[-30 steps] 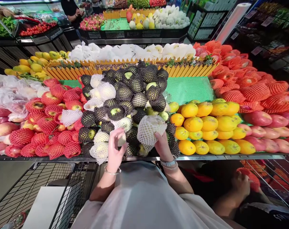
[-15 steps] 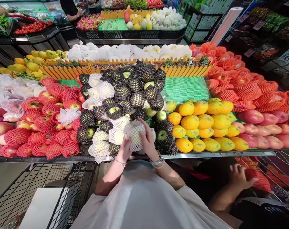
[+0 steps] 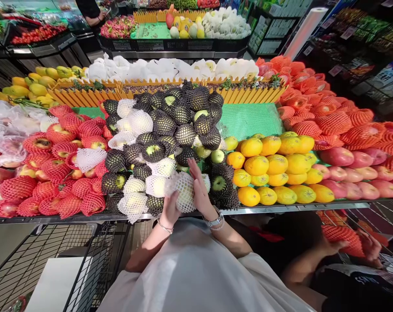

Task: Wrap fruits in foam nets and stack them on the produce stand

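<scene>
A pale round fruit in a white foam net (image 3: 185, 194) is between my two hands at the front edge of the display. My left hand (image 3: 171, 209) grips its left side, with the fingers partly hidden behind it. Along the right side, my right hand (image 3: 201, 195) is held out flat with straight fingers, touching or very near the net. Thin clear wrap bunches at the fruit's upper left. Just behind lie white-netted fruits (image 3: 157, 185) and a heap of green fruits in black foam nets (image 3: 165, 125). The netted fruit's exact kind is hidden.
Red-netted apples (image 3: 57, 169) lie left, yellow-orange fruits (image 3: 256, 165) right. A metal ledge (image 3: 268, 209) edges the display before me. A wire cart (image 3: 82, 242) stands at lower left. At lower right, another person's hands hold a red-netted fruit (image 3: 341, 238). A low yellow fence (image 3: 255, 95) runs behind.
My right hand's fingers have straightened and come away from around the netted fruit, which sits slightly lower. At lower right, the other person has raised a red-netted fruit. The view has shifted slightly.
</scene>
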A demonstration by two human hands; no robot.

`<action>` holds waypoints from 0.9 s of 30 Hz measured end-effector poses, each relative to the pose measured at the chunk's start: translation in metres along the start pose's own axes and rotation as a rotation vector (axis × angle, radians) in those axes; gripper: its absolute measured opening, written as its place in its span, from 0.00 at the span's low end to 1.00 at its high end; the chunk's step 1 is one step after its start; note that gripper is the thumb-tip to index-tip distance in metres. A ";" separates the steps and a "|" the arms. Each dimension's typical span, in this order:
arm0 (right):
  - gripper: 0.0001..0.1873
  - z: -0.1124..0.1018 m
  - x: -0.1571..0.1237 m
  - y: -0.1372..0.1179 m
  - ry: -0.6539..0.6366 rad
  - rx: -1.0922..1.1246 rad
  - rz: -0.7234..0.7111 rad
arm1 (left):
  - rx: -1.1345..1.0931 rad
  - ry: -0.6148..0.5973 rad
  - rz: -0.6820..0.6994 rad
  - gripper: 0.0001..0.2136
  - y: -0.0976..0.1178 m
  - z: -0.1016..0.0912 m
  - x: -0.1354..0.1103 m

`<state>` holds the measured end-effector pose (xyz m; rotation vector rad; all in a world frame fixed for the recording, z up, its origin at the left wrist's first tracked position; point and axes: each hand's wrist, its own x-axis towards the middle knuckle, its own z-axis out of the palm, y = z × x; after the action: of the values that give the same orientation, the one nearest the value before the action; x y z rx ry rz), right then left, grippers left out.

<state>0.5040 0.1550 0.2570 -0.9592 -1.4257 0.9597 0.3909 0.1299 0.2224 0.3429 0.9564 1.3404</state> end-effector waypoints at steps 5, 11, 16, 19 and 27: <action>0.29 -0.012 -0.009 -0.016 0.069 -0.156 -0.038 | -0.081 0.008 0.029 0.28 0.008 0.020 0.008; 0.49 -0.030 -0.008 -0.024 -0.291 -0.360 0.027 | 0.078 -0.174 0.087 0.37 0.005 0.024 0.007; 0.40 -0.050 0.009 -0.005 -0.143 -0.278 0.081 | 0.145 -0.467 0.012 0.39 -0.005 0.024 0.011; 0.34 -0.069 0.033 0.008 -0.123 -0.456 0.035 | 0.170 -0.544 0.000 0.37 0.007 0.023 0.018; 0.32 -0.093 0.089 0.053 -0.559 -1.327 -0.020 | 0.075 -0.057 0.680 0.17 0.102 -0.026 0.021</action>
<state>0.5937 0.2602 0.2428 -1.6521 -2.6249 0.1167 0.3023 0.1671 0.2710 0.8092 0.8751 1.8956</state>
